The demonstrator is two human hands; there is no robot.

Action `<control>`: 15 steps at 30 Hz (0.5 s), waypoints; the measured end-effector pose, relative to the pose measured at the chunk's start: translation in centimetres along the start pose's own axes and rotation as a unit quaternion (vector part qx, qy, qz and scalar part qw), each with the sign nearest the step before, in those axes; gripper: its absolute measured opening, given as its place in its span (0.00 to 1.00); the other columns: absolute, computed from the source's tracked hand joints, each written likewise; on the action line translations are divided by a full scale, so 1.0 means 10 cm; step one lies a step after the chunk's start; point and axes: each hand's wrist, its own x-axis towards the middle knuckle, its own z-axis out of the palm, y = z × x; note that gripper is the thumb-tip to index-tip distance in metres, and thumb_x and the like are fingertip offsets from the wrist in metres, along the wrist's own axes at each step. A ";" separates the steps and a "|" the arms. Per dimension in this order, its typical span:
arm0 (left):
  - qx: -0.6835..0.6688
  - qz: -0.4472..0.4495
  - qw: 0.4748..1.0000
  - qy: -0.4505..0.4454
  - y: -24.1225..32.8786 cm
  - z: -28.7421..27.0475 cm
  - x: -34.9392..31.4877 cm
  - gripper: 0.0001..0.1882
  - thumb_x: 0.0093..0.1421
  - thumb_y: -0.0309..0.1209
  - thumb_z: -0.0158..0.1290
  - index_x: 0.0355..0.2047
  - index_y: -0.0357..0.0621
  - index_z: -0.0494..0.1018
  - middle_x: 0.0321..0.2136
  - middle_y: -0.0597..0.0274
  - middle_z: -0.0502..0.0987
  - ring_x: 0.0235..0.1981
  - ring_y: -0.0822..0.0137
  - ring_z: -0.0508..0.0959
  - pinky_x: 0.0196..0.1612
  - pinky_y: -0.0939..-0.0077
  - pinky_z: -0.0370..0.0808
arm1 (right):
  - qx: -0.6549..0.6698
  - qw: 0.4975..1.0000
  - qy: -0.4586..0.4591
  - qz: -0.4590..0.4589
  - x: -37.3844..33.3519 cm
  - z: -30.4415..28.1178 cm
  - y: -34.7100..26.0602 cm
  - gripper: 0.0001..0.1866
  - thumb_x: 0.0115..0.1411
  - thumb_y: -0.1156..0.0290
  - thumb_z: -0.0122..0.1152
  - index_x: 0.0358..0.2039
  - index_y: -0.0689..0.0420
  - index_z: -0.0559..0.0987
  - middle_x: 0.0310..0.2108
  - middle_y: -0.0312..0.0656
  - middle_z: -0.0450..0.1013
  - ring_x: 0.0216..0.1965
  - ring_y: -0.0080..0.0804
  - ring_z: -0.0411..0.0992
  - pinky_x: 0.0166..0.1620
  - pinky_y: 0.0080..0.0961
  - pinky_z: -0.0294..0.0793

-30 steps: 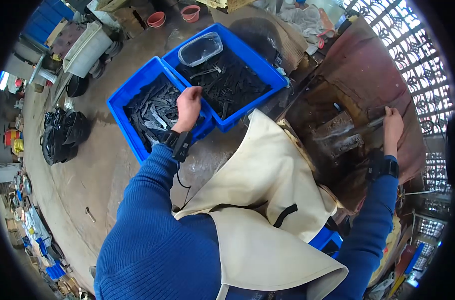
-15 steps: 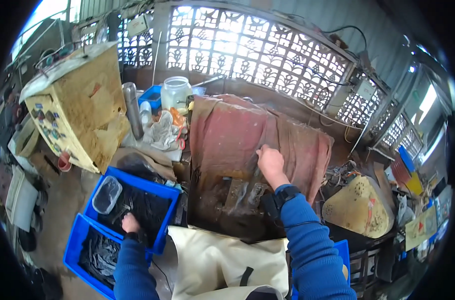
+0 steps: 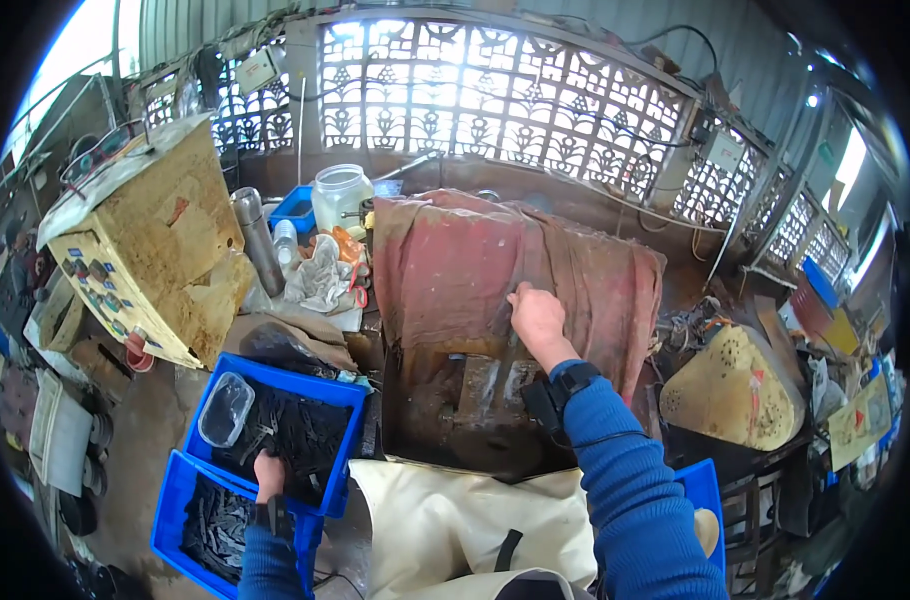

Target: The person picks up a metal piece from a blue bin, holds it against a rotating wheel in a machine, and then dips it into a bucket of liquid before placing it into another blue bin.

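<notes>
Dark narrow flat strips (image 3: 315, 430) lie heaped in the blue rectangular plastic bin (image 3: 351, 420), by the left hand (image 3: 269, 478); whether its grip is clamped, I cannot tell. The right hand's (image 3: 539, 320) grip appears clamped on a dark slender piece (image 3: 504, 320), just below the fingertips, before draped reddish-brown cloth (image 3: 455, 260).

The left hand (image 3: 269, 474) hides its fingertips — grip unclear. Whether the right hand (image 3: 540, 318) holds anything is too blurred to tell. The lower edge crops 2 blue sleeves (image 3: 640, 500).
</notes>
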 end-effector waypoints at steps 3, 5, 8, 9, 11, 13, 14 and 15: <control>-0.363 -0.176 0.906 -0.130 1.07 -0.24 -0.30 0.08 0.59 0.23 0.44 0.38 0.37 0.70 0.20 0.55 0.76 0.14 0.67 0.72 0.15 0.73 0.68 | -0.020 0.999 0.014 0.036 -0.04 -0.08 0.30 0.14 0.61 0.60 0.56 0.33 0.59 0.76 0.28 0.54 0.77 0.34 0.53 0.77 0.39 0.48 0.75; -0.431 -0.157 0.886 -0.074 1.13 -0.42 -0.44 0.16 0.62 0.19 0.39 0.49 0.37 0.68 0.22 0.58 0.75 0.11 0.76 0.66 0.13 0.79 0.62 | -0.008 1.000 0.006 0.022 -0.05 -0.06 0.22 0.14 0.61 0.60 0.56 0.33 0.60 0.76 0.28 0.54 0.77 0.34 0.53 0.77 0.38 0.47 0.75; -0.413 -0.028 0.910 -0.007 1.62 -0.58 -0.71 0.24 0.61 0.16 0.39 0.58 0.40 0.65 0.25 0.61 0.75 0.15 0.78 0.66 0.16 0.82 0.63 | 0.006 1.000 0.007 0.028 -0.07 -0.08 0.19 0.14 0.60 0.60 0.57 0.33 0.60 0.76 0.28 0.54 0.77 0.34 0.53 0.77 0.38 0.47 0.76; -0.384 0.023 0.923 -0.015 1.92 -0.66 -0.83 0.26 0.62 0.17 0.39 0.61 0.42 0.63 0.28 0.62 0.77 0.17 0.80 0.66 0.19 0.84 0.62 | 0.007 0.999 0.008 0.033 -0.07 -0.08 0.21 0.14 0.60 0.60 0.57 0.33 0.60 0.76 0.28 0.54 0.77 0.34 0.53 0.77 0.38 0.47 0.76; -0.347 0.114 0.930 -0.035 2.53 -0.76 -1.09 0.28 0.61 0.16 0.39 0.62 0.45 0.63 0.32 0.63 0.78 0.20 0.81 0.66 0.23 0.85 0.63 | 0.013 0.999 0.019 0.036 -0.07 -0.07 0.24 0.14 0.60 0.60 0.57 0.32 0.60 0.76 0.28 0.54 0.77 0.34 0.52 0.77 0.38 0.46 0.76; -0.310 0.236 0.920 -0.028 2.94 -0.71 -1.26 0.29 0.57 0.13 0.40 0.59 0.47 0.68 0.34 0.63 0.77 0.23 0.79 0.68 0.25 0.83 0.65 | 0.020 0.999 0.014 0.037 -0.05 -0.05 0.20 0.14 0.60 0.60 0.57 0.33 0.59 0.77 0.28 0.53 0.77 0.34 0.52 0.77 0.38 0.46 0.76; -0.281 0.320 0.905 -0.014 3.10 -0.60 -1.30 0.30 0.55 0.12 0.41 0.56 0.47 0.71 0.35 0.63 0.77 0.24 0.77 0.69 0.25 0.82 0.66 | 0.019 0.999 0.010 0.041 -0.05 -0.05 0.21 0.13 0.60 0.60 0.57 0.33 0.59 0.77 0.29 0.53 0.78 0.34 0.52 0.77 0.38 0.46 0.76; -0.279 0.336 0.896 -0.076 3.24 -0.50 -1.35 0.30 0.52 0.11 0.42 0.54 0.47 0.74 0.33 0.59 0.77 0.27 0.67 0.72 0.28 0.76 0.70 | 0.022 0.999 0.010 0.044 -0.05 -0.04 0.21 0.13 0.60 0.60 0.57 0.33 0.59 0.77 0.29 0.53 0.78 0.34 0.52 0.77 0.38 0.46 0.76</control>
